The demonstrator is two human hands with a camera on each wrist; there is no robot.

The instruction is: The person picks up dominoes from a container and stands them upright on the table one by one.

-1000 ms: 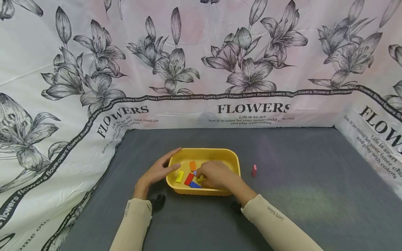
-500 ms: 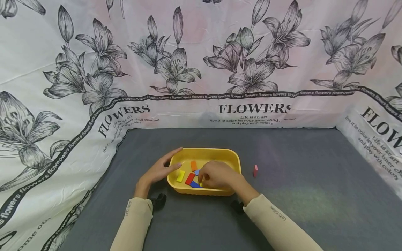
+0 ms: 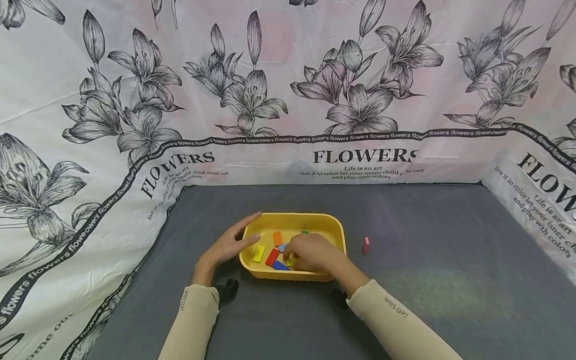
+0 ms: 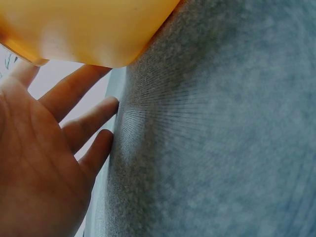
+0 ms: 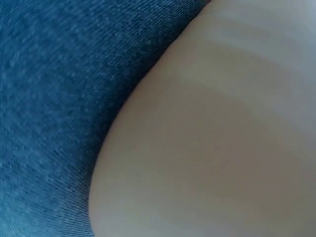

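A yellow plastic tray (image 3: 292,276) holds several small coloured blocks. My left hand (image 3: 226,246) lies at the tray's left side, its thumb over the rim and index finger along the back left corner. In the left wrist view, its fingers are straight and spread beside the tray wall (image 4: 89,37). My right hand (image 3: 310,252) reaches down inside the tray with bent fingers, right over a yellow block (image 3: 291,261). Its fingertips are hidden, so I cannot tell whether they pinch a block. Beside them lie a blue block (image 3: 281,265), a red block (image 3: 272,257) and a light blue block (image 3: 282,247).
Further left in the tray lie an orange block (image 3: 277,239) and another yellow block (image 3: 258,253). A green block (image 3: 305,232) peeks out behind the right hand. Right of the tray, a pink block (image 3: 366,245) stands on the grey table (image 3: 427,240). Flower-printed cloth (image 3: 252,165) hangs behind.
My right hand has shifted slightly within the tray; the green block behind it now shows, and more of the yellow block at its fingers. My left hand stays at the tray.
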